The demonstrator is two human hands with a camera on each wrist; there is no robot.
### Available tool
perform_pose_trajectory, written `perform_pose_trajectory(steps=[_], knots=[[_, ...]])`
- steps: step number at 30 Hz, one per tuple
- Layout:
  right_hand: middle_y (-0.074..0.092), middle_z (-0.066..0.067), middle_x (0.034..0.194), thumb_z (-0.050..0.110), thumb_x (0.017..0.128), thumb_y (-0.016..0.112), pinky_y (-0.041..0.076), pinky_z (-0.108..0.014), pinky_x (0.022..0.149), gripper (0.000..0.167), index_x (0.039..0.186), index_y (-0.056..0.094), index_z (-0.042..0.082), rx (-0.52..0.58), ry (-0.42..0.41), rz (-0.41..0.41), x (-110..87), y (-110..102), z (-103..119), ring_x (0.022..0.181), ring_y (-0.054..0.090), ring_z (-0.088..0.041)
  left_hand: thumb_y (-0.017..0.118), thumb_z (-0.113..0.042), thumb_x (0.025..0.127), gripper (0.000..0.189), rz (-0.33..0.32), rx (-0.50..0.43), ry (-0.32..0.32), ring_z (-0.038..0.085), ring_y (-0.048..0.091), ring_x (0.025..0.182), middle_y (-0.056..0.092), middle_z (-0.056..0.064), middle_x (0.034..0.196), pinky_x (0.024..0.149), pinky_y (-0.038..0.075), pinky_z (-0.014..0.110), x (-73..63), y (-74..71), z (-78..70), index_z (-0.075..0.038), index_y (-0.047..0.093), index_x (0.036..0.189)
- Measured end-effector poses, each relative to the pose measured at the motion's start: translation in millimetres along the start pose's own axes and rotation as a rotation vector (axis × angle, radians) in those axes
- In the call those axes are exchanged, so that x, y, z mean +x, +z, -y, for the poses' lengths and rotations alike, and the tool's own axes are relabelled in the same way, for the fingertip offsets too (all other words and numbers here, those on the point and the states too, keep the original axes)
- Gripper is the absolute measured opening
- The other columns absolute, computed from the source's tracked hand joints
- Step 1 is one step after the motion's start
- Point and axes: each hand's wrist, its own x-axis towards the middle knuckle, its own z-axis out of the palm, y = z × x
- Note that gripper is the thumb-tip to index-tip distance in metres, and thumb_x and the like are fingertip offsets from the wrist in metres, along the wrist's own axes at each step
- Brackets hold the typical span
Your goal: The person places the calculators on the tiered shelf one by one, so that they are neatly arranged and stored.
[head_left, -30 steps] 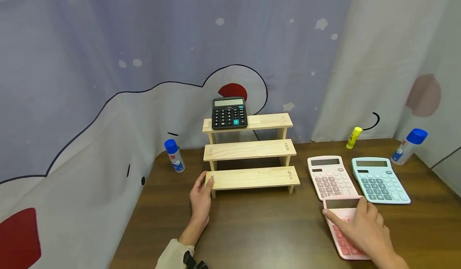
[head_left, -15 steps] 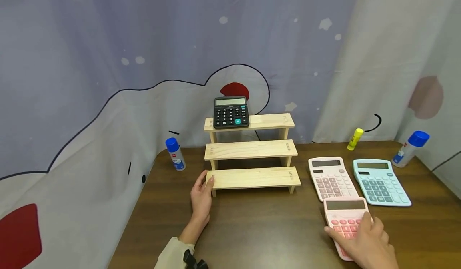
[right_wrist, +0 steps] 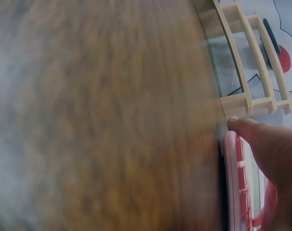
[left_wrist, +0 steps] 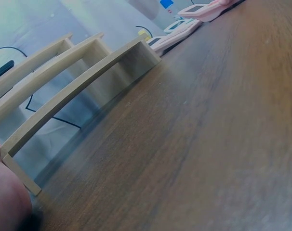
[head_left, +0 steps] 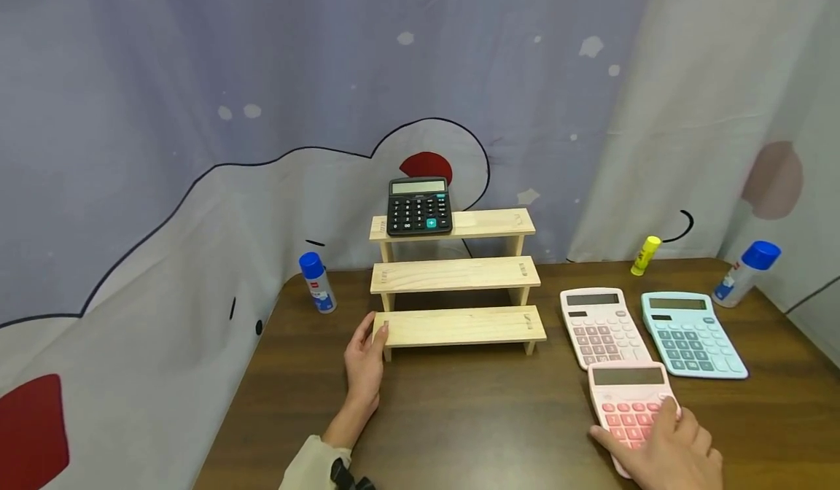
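Note:
A three-tier wooden stand (head_left: 459,327) stands on the table. My left hand (head_left: 364,368) grips the left end of its lowest tier, thumb on top. On the top tier a black calculator (head_left: 420,207) leans back at the left. My right hand (head_left: 676,450) holds a pink calculator (head_left: 628,395) across its lower half, thumb at the left edge and fingers at the right. The pink calculator's top edge covers the bottom of a pale pink calculator (head_left: 602,327); whether they touch, I cannot tell. To the right lies a light blue calculator (head_left: 692,335).
A blue-capped bottle (head_left: 318,283) stands left of the stand, and another blue-capped bottle (head_left: 745,274) at the far right. A yellow glue stick (head_left: 646,256) is near the back edge of the brown table (head_left: 472,417). A patterned curtain (head_left: 512,111) hangs behind.
My right hand has slid down the pink calculator, from its upper part to its lower half, uncovering its keys. The left hand keeps its place on the stand.

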Motion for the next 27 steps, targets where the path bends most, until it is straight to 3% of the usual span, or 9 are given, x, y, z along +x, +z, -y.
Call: perform_pose_trajectory(steps=[3,17,27], knots=[[0.039,-0.047,0.113,0.102,0.049,0.055,0.039,-0.067,0.085,0.146,0.128,0.029,-0.018,-0.008,0.002,-0.006,0.3,2.8,-0.2,0.102,0.043,-0.059,0.06,-0.013,0.101,0.051,-0.001,0.01,-0.001,0.028,0.05,0.135,0.049,0.022,0.148,0.09,0.048,0.012,-0.5,-1.0,-1.3,0.0,0.045,0.147],[0.034,-0.048,0.124,0.098,0.048,0.061,0.037,-0.069,0.092,0.149,0.136,0.024,-0.017,-0.032,0.044,0.062,5.0,2.1,-1.9,0.108,0.04,-0.06,0.062,-0.014,0.1,0.051,0.0,0.007,-0.01,0.028,0.049,0.136,0.049,0.02,0.149,0.091,0.048,0.013,-0.4,0.0,-0.4,-0.002,0.046,0.147],[0.033,-0.046,0.127,0.094,0.052,0.065,0.037,-0.07,0.092,0.142,0.138,0.026,-0.012,-0.007,-0.02,0.028,6.3,0.8,-1.3,0.111,0.039,-0.061,0.062,-0.014,0.1,0.051,-0.007,0.003,-0.007,0.028,0.05,0.135,0.05,0.02,0.148,0.09,0.049,0.013,-0.2,-1.1,-0.7,-0.001,0.047,0.147]])
